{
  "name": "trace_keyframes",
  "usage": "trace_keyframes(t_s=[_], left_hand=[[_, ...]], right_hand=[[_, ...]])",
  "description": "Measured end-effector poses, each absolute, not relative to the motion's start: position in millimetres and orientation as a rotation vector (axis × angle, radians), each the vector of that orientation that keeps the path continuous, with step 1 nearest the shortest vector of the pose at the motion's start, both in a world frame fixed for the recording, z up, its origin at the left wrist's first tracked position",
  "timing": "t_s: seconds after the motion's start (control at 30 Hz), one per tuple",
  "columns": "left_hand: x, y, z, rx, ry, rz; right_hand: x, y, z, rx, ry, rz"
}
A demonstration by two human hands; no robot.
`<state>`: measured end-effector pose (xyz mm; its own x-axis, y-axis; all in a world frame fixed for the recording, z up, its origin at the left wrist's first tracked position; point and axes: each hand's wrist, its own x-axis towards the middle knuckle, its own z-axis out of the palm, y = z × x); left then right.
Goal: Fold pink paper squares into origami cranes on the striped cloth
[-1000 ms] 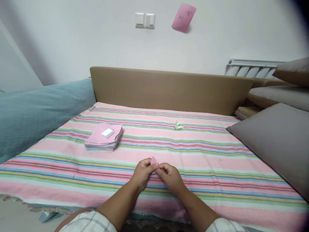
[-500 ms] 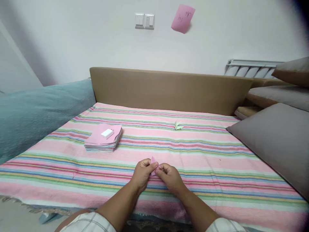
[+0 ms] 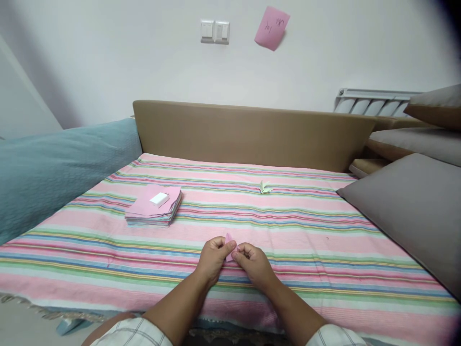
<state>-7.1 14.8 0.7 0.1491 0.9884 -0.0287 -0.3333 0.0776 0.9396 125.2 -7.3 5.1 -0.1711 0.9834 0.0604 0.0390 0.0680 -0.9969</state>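
A small folded piece of pink paper point(image 3: 229, 256) is pinched between my two hands, low in the middle of the view. My left hand point(image 3: 214, 255) closes on its left side, the thumb lying across the paper. From the right, my right hand point(image 3: 254, 263) grips the paper's edge between thumb and fingers. Fingers cover much of the paper, so its full shape is hidden. Farther back, a small pale green folded paper point(image 3: 265, 187) rests on the striped cloth point(image 3: 216, 211).
At the left, a stack of paper point(image 3: 153, 211) carries a white charger plug point(image 3: 159, 199). Grey cushions point(image 3: 406, 206) pile up on the right. A brown backrest point(image 3: 252, 134) runs along the wall, and a teal-covered armrest point(image 3: 72, 168) borders the left. A pink note point(image 3: 272, 29) hangs above.
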Motion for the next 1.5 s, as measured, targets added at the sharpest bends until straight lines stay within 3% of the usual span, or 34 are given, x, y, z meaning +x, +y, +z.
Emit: trace_keyframes(t_s=[0.3,0.87,1.13,1.5], left_hand=[[-7,12,10,0.907,0.750,1.126],[-5,13,6,0.953,0.839,1.183],[-2,10,6,0.994,0.893,1.366],[-5,7,4,1.102,0.825,1.265]], right_hand=[[130,0,-7,-1.040,-1.102,1.354],[130,0,-6,-1.003,-1.077,1.381],[129,2,-10,-1.014,-1.011,1.253],[129,-4,-2,-1.068,-1.175,1.156]])
